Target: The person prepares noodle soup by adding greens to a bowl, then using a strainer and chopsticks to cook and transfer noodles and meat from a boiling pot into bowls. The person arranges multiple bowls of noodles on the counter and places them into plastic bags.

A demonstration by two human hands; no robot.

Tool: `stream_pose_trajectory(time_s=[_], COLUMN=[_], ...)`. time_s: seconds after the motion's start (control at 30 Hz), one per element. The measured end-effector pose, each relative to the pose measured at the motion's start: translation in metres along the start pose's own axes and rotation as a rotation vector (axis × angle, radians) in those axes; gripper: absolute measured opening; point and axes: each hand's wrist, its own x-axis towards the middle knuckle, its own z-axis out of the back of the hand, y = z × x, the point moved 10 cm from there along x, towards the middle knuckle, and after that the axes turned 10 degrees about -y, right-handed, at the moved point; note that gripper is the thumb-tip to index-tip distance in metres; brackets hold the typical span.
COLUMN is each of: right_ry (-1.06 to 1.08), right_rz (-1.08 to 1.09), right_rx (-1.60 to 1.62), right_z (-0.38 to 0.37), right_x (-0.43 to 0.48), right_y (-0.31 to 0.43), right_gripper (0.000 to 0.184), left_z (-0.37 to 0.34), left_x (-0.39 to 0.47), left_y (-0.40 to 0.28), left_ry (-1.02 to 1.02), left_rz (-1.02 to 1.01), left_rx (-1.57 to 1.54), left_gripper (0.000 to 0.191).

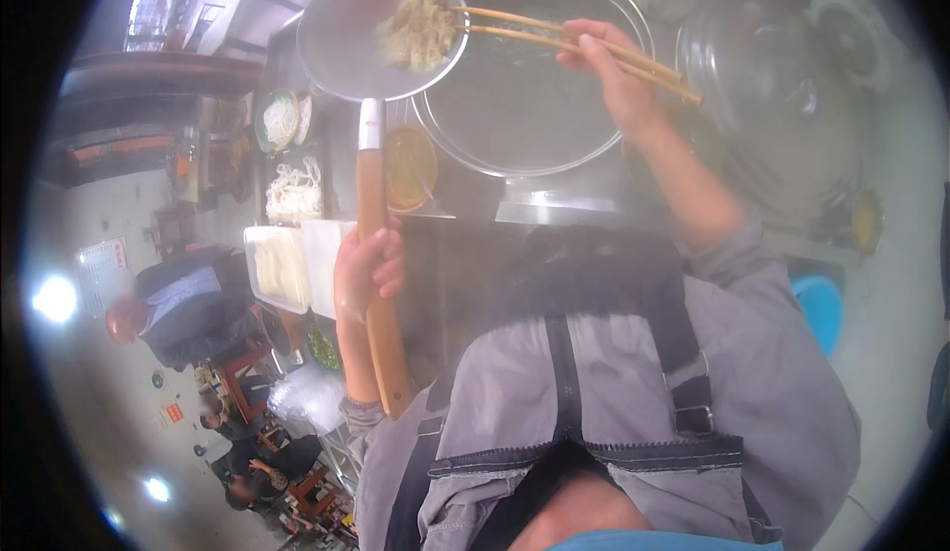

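My left hand (375, 265) grips the wooden handle of a round mesh strainer (338, 39), which is raised beside and partly over the rim of a large steel pot (519, 121). A clump of pale, cooked-looking food (421, 32) lies on the mesh at its right side. My right hand (612, 69) holds a pair of long wooden chopsticks (534, 32), their tips at the edge of the clump. Cloudy liquid fills the pot, and steam blurs the view. What exactly the food is, I cannot tell.
Left of the pot are a bowl of orange-brown liquid (410, 169), plates of white noodles (280, 121), loose noodles (295, 193) and a plastic tub (278, 269). Chopped greens (323, 347) sit lower down. A big domed lid (772, 106) is at right, near a blue basin (818, 310). Several people are beyond.
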Motion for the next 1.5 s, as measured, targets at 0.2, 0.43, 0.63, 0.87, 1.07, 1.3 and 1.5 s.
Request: stream_pose_trajectory(time_s=[0.2,0.43,0.63,0.87,1.07,1.3,1.5], right_ry=[-0.003,-0.04,-0.158,-0.352,-0.424,-0.435,-0.417], right_rz=[-0.001,0.037,0.05,-0.05,-0.11,-0.127,-0.069], right_rx=[-0.019,0.078,0.259,0.366,0.379,0.404,0.438], right_z=[0.0,0.013,0.068,0.134,0.151,0.154,0.158], right_x=[-0.001,-0.003,-0.023,-0.058,-0.073,-0.08,-0.092], right_y=[0.006,0.014,0.03,0.037,0.039,0.031,0.019], right_gripper=[0.028,0.028,0.028,0.029,0.03,0.031,0.033], left_z=[0.0,0.0,-0.002,-0.003,0.006,0.006,0.0], left_x=[0.003,0.007,0.006,0.004,0.009,0.014,0.004], left_y=[0.001,0.001,0.0,-0.002,0.004,0.004,0.0], left_ry=[0.059,0.106,0.094,0.1,0.109,0.164,0.197], left_rz=[0.004,0.032,0.035,0.018,0.051,0.04,-0.029], left_rx=[-0.076,-0.129,-0.151,-0.168,-0.152,-0.168,-0.233], left_gripper=[0.019,0.022,0.021,0.021,0.023,0.022,0.021])
